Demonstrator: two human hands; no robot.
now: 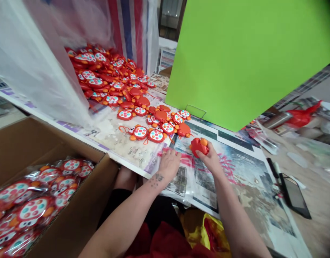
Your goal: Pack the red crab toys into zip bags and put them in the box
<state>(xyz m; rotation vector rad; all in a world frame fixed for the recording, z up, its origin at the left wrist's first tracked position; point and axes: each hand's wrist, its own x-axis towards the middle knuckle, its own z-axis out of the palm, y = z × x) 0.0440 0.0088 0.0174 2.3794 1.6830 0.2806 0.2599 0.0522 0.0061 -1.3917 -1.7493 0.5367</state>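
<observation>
My R hand (211, 157), ctr-right of frame, is clamped on red toy (199, 146); L hand (169, 164) touches clear plastic (190, 172), can't tell grip.

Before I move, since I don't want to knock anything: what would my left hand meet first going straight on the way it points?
Probably the face-down red crab toy, beyond the fingers of your left hand; height above the table is unclear, so it might pass over.
</observation>
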